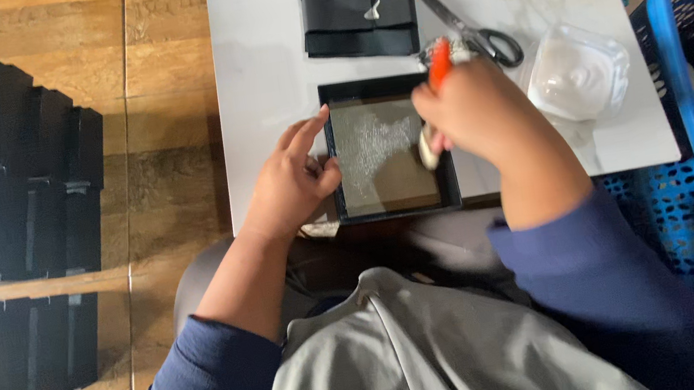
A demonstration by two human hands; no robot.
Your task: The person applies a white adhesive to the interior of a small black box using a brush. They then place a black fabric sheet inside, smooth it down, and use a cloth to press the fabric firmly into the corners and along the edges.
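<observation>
- Shallow black box tray [399, 208] sits at the near edge of the white worktop [256, 63], right in front of the person; brown inner panel, whitish glue smear across its middle.
- Left hand [289, 180] rests on the tray's left wall, fingers spread apart, index stretched along the rim, gripping nothing.
- Right hand [471, 110] over the tray's right side, fingers clamped on an orange-handled brush [438, 64]; pale brush tip touches the panel near the right wall.
- Scissors [473, 28] lie just behind the right hand, black handles toward the right.
- Clear plastic tub [576, 74] of white glue stands right of the tray, near the worktop edge.
- Folded black pieces [358, 12] stacked at the far side.
- Blue plastic basket [693, 83] on the right beside the worktop.
- Rows of black boxes [1, 180] on the wood floor, left.
</observation>
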